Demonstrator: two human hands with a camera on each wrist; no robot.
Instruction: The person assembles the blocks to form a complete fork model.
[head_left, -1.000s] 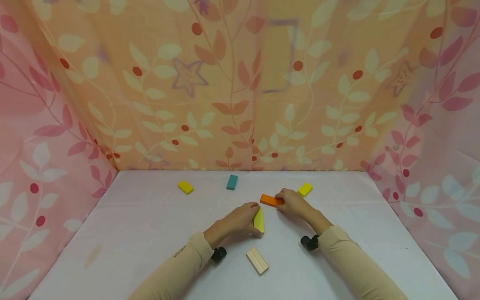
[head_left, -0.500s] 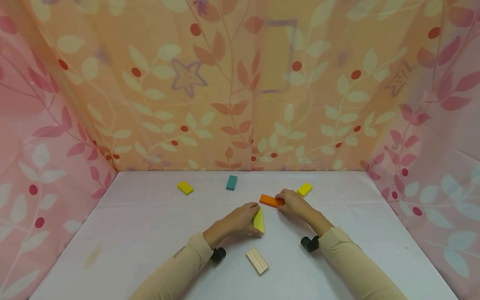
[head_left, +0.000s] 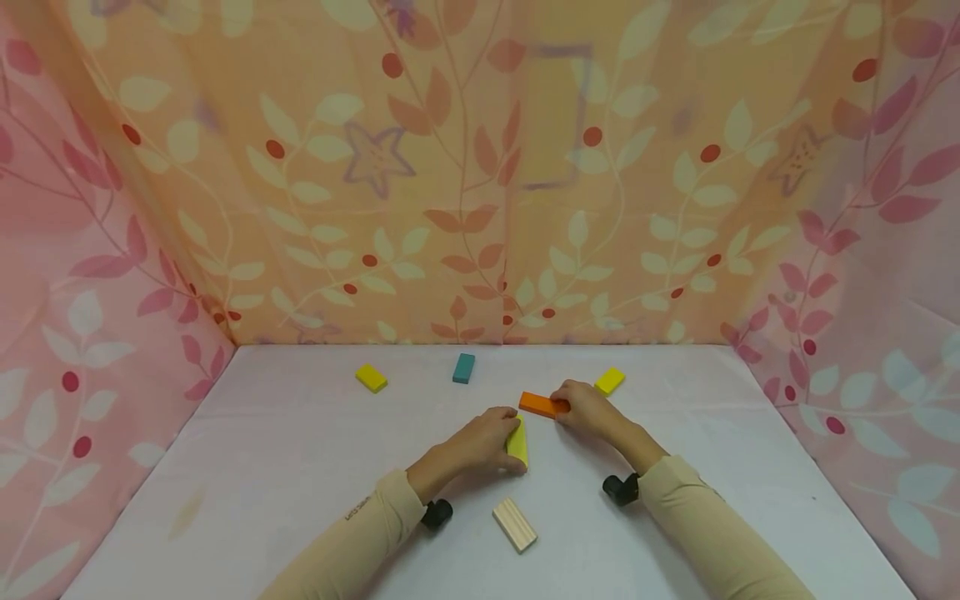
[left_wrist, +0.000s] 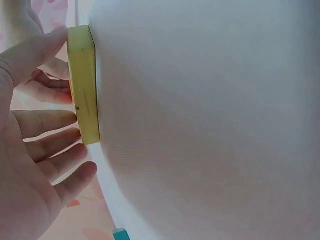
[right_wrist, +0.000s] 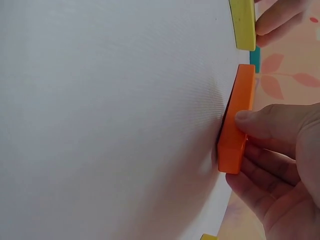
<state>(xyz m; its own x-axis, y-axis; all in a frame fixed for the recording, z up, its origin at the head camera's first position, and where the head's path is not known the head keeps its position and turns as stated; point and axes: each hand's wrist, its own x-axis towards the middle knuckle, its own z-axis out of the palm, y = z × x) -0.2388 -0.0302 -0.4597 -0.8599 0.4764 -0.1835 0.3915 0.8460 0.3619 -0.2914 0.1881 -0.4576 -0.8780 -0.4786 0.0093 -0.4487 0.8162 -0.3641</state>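
Note:
In the head view, my left hand holds a yellow block by its ends, the thumb at the near end and fingertips at the far one. The left wrist view has the same yellow block standing on its narrow side. My right hand pinches the right end of an orange block, which lies just beyond the yellow one. Seen from the right wrist, the thumb presses on the face of the orange block and the fingers are behind it. A small gap separates the two blocks.
Toward the back of the white-covered table lie a yellow block, a teal block and another yellow block. A plain wooden block lies in front, between the forearms. Patterned cloth surrounds the table.

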